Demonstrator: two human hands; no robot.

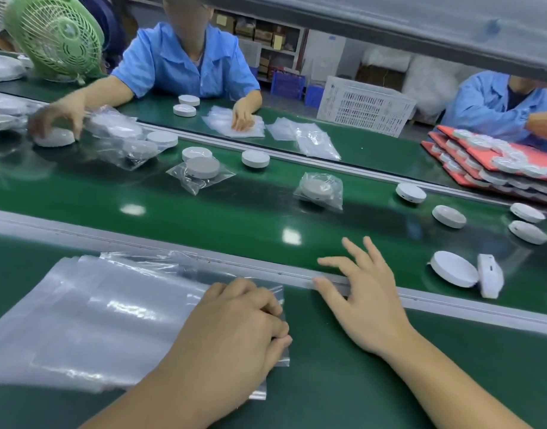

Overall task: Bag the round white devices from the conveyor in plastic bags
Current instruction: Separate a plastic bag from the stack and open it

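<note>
Left hand [235,329] curled, pinching plastic bags [95,320], right hand [368,300] spread wide, empty, resting on conveyor rail [451,301], round white device [454,269] at its 3 o'clock

My left hand [235,329] grips the right edge of the stack of clear plastic bags [89,320], which lies on the near green worktop [358,382]. Just right of it, my right hand [365,298] lies spread across the grey metal rail [451,300], fingertips over the green conveyor belt [204,218] behind. Further right on the belt, a round white plastic device [454,269] touches a second device [490,275] standing on edge. A bagged device [320,190] lies mid-belt, behind my right hand.
</note>
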